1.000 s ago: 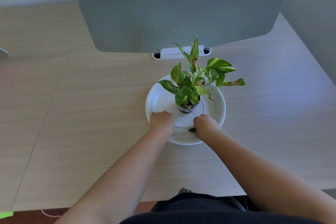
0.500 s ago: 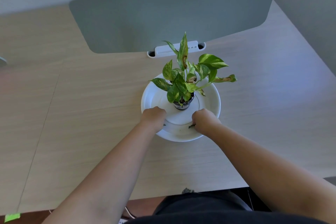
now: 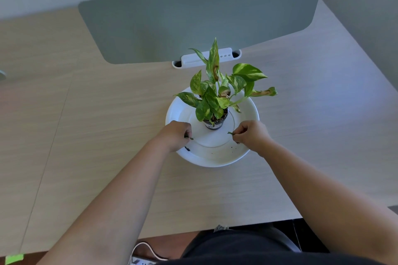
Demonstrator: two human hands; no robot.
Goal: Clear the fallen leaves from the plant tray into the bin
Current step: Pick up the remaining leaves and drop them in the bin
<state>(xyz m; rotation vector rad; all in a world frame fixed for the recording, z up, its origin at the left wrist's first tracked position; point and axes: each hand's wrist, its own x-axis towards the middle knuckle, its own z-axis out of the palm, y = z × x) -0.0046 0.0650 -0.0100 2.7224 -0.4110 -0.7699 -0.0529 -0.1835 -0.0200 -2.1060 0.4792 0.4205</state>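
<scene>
Leaves: I am seeing one leaf scrap (image 3: 230,133) pinched in my right hand (image 3: 251,134), another (image 3: 191,138) in my left hand (image 3: 176,133), over the white plant tray (image 3: 212,157).
Handling: looking light, limp, tearable; I am favouring stem ends.
Bin: not showing.

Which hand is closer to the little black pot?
The left hand, but only slightly. It sits left of the black pot, pinching a leaf bit. The right hand is right of it, pinching a green leaf.

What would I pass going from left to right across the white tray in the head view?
Left hand pinching a small leaf → plant pot → leaf bit pinched by right hand, all over the white tray.
</scene>
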